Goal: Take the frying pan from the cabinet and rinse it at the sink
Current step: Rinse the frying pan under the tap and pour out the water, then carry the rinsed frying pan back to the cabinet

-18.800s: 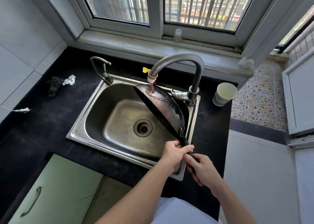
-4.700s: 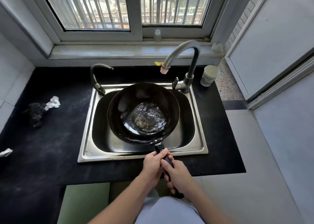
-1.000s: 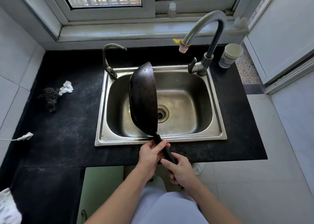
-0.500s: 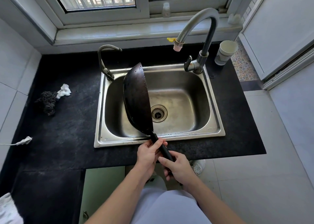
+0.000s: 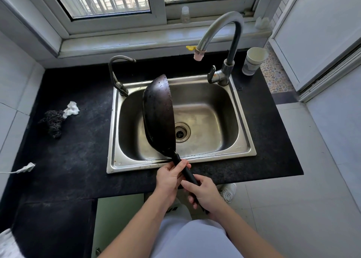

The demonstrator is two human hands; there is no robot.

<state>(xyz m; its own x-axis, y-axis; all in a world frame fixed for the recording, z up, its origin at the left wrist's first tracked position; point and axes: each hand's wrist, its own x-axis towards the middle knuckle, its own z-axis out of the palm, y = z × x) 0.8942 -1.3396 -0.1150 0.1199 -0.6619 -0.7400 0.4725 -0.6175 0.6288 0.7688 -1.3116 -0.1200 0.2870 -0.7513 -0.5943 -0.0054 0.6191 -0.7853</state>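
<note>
The black frying pan (image 5: 158,113) stands on edge over the left half of the steel sink (image 5: 244,150), its wet underside facing left and its open side turned toward the drain (image 5: 182,132). Both hands hold its black handle at the sink's front rim. My left hand (image 5: 169,176) grips the handle nearer the pan. My right hand (image 5: 203,192) grips it lower, close to my body. The tall curved faucet (image 5: 218,30) arches above the basin's back right; no water runs from its spout.
A small second tap (image 5: 117,72) stands at the sink's back left corner. A paper cup (image 5: 253,61) sits on the black counter (image 5: 74,150) at the right rear. A dark scrubber (image 5: 53,121) and white crumpled tissue (image 5: 71,109) lie to the left. Green cabinet doors (image 5: 117,216) are below.
The pan stays tipped on edge above the basin, held in both hands; it has barely moved over the last second. Seconds earlier it lay level holding water, which is now gone.
</note>
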